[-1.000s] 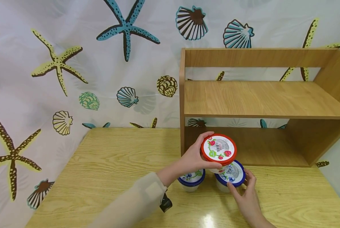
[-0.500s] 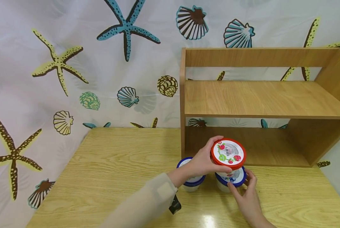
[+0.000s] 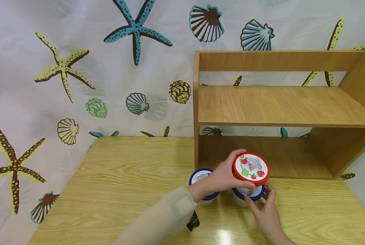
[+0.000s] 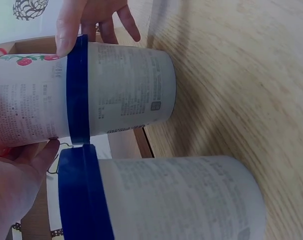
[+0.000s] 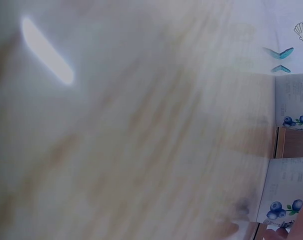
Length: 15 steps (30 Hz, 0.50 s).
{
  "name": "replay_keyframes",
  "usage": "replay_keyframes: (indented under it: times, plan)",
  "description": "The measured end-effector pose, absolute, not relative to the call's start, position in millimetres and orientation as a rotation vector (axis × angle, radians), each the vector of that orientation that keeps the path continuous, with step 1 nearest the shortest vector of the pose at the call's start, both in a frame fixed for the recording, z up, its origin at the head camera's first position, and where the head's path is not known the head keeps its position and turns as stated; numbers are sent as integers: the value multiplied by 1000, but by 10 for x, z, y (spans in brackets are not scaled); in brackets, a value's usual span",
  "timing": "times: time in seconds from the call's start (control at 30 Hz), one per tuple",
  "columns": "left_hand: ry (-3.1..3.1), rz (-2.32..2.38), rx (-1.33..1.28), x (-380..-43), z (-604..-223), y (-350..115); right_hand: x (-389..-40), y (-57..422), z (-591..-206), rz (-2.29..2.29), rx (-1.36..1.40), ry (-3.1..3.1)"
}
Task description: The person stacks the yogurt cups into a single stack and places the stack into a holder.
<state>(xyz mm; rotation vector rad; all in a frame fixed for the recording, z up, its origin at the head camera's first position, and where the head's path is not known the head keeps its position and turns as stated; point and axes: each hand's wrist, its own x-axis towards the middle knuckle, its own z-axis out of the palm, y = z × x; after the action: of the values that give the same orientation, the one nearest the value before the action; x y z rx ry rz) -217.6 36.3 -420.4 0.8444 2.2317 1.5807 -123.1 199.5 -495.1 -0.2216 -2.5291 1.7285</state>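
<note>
My left hand (image 3: 226, 175) grips a white tub with a red lid (image 3: 251, 168) printed with strawberries. In the left wrist view the base of this strawberry tub (image 4: 31, 100) sits right at the blue lid (image 4: 79, 90) of the tub under it. My right hand (image 3: 265, 207) holds that lower blueberry tub (image 3: 240, 201) from the right, thumb at the front and fingers round the far side. A second blue-lidded tub (image 3: 206, 202) stands on the table to the left, partly behind my left wrist. Blueberries show on the lower tub's side (image 5: 286, 185) in the right wrist view.
Behind the tubs stands a two-level wooden shelf (image 3: 280, 105), its lower board close to them. The wood-grain table (image 3: 133, 170) extends to the left and right. A curtain (image 3: 158, 75) with starfish and shells hangs at the back.
My left hand has moved right and slightly down, carrying the strawberry tub over the right-hand blueberry tub. More of the left blue-lidded tub shows now. My right hand has stayed in place.
</note>
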Motion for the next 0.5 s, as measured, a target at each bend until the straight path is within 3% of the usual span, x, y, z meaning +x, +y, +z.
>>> replay_keyframes:
  times: [0.5]
  plan:
    - [2196,1598,832,-2143,-4207,432,-1236,2004,-4964,1752,-166,-2495]
